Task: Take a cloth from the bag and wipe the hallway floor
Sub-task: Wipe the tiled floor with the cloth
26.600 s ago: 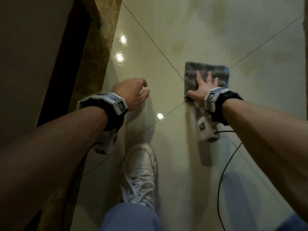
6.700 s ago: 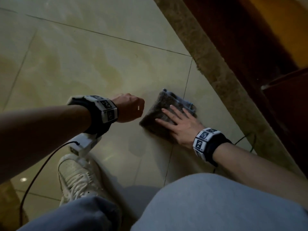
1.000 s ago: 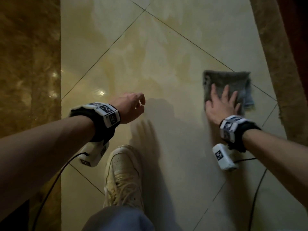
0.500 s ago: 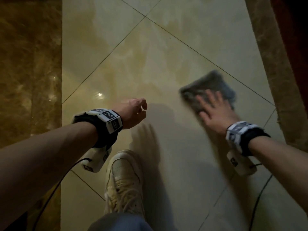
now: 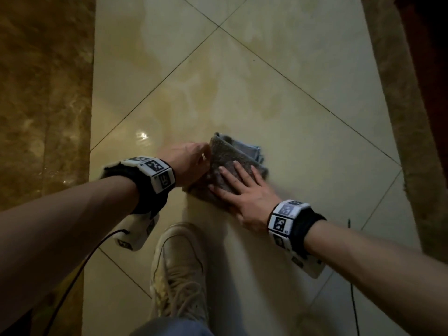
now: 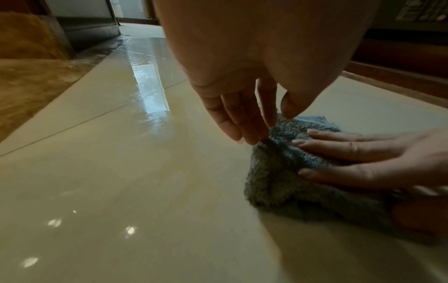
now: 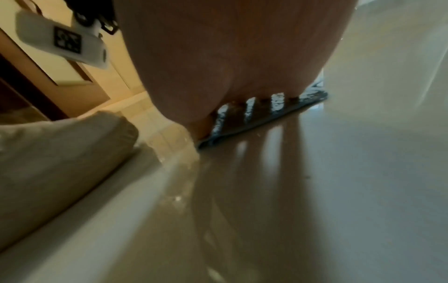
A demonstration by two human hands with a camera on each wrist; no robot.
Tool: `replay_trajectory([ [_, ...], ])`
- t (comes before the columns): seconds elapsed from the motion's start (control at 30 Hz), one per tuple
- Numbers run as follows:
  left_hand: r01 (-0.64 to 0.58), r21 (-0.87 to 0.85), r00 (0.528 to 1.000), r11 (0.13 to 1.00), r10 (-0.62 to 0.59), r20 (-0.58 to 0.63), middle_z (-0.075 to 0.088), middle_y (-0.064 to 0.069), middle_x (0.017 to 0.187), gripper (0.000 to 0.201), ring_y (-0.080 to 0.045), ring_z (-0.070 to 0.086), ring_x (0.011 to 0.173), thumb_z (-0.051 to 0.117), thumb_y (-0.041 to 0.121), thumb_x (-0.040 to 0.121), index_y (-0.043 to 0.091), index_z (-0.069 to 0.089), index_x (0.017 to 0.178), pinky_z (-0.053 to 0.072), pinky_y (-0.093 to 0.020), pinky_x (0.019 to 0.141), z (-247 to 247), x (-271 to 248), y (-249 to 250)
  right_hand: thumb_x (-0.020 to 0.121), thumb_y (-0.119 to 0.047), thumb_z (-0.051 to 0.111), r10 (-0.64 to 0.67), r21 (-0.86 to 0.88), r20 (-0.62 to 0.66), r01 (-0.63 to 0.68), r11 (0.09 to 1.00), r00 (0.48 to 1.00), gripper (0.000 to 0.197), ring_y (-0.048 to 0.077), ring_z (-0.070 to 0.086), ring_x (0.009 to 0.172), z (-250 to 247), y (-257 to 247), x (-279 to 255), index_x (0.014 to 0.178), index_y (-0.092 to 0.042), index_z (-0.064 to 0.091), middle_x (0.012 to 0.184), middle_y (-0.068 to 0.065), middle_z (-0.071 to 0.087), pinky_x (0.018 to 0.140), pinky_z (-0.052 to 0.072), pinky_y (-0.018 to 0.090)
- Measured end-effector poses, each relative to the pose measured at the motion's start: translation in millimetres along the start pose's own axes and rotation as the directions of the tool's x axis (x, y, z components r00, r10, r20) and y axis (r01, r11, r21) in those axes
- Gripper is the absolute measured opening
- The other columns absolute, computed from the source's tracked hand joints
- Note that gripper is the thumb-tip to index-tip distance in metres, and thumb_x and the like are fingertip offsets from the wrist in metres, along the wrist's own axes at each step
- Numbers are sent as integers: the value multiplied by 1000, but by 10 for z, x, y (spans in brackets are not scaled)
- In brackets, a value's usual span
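Observation:
A grey, folded cloth (image 5: 230, 156) lies on the glossy cream floor tiles (image 5: 266, 81). My right hand (image 5: 240, 187) presses flat on the cloth, fingers straight and spread. Right beside its left edge is my left hand (image 5: 194, 161). In the left wrist view the left hand (image 6: 264, 126) hangs with nearly straight fingers, their tips touching the cloth (image 6: 278, 181) at its raised corner, while the right hand (image 6: 363, 153) lies on top. In the right wrist view, only the palm (image 7: 230, 57) and a strip of cloth (image 7: 274, 107) under the fingers show.
My pale sneaker (image 5: 179, 263) stands just behind the hands. A brown marble strip (image 5: 43, 93) borders the tiles on the left. On the right run a stone border (image 5: 400, 117) and dark wood (image 5: 431, 69). Black cables (image 5: 352, 299) trail on the floor.
My right hand has slid the cloth left and nearer, up against my left hand. The left hand, hovering apart before, now touches the cloth's edge.

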State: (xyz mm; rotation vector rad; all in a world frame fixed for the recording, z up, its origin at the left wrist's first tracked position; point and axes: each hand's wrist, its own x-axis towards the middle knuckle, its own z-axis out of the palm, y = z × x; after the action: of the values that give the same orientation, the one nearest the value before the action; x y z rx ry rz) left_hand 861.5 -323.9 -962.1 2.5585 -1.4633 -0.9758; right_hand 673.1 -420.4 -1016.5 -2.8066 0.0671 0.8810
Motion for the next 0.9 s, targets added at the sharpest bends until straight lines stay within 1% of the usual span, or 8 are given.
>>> replay_trajectory([
  [0.07,-4,-28,1000,1000,4,-15,66,1,109,26,-22,62,93,49,32,96,24,59,119,37,-24,67,15,-8,13,96,-53,37,13,-5,-35,-13,1000,999,70,31,-18,148,-2,144,-30,153,-46,-4,163,-2,-15,120,-4,54],
  [0.17,11,-59,999,998,-13,-29,65,4,110,26,-19,60,92,48,32,97,24,58,120,37,-24,68,21,-32,-17,99,-52,34,306,120,-50,-298,947,951,67,30,-16,149,-62,568,-75,153,-44,-4,163,-2,-15,121,-1,50],
  [0.37,49,-76,998,996,-51,-26,64,5,111,26,-14,53,85,46,32,97,24,57,120,38,-25,69,8,-49,-91,99,-48,36,797,501,98,-721,478,597,68,32,-13,150,-163,1439,-198,155,-40,-1,164,0,-14,120,1,53],
  [0.47,61,-69,998,996,-62,-24,64,6,110,25,-15,53,85,46,33,97,25,57,118,41,-25,70,40,-82,-129,99,-44,34,841,532,96,-741,409,533,66,36,-13,149,-228,1288,-23,155,-41,-1,164,0,-14,119,-2,55],
  [0.6,51,-67,998,996,-54,-43,64,4,109,25,-15,53,86,46,32,97,24,58,118,43,-27,70,9,-120,-159,97,-42,41,639,359,-86,-574,736,765,71,39,-11,148,-261,649,217,156,-37,2,164,5,-10,118,3,59],
  [0.7,28,-72,993,997,-35,-110,64,-2,106,22,-22,57,89,47,30,97,22,60,113,48,-32,72,-39,-140,-151,94,-42,48,169,119,-84,-158,980,982,80,35,-22,147,-284,22,372,154,-42,-4,162,2,-21,118,-3,60],
  [0.8,8,-79,984,997,-21,-174,65,-4,106,21,-24,58,91,49,30,96,21,61,111,44,-30,70,-51,-163,-123,96,-48,41,-73,-44,-12,72,996,997,75,29,-23,147,-287,-110,400,151,-47,-10,161,-5,-22,119,-6,55],
  [0.9,14,-84,978,996,-31,-209,65,-2,103,22,-24,58,89,48,29,96,22,61,113,40,-29,68,-29,-182,-123,96,-54,35,106,31,-143,-103,994,984,68,27,-15,150,-202,245,351,152,-48,-3,164,-4,-12,121,-4,50],
])
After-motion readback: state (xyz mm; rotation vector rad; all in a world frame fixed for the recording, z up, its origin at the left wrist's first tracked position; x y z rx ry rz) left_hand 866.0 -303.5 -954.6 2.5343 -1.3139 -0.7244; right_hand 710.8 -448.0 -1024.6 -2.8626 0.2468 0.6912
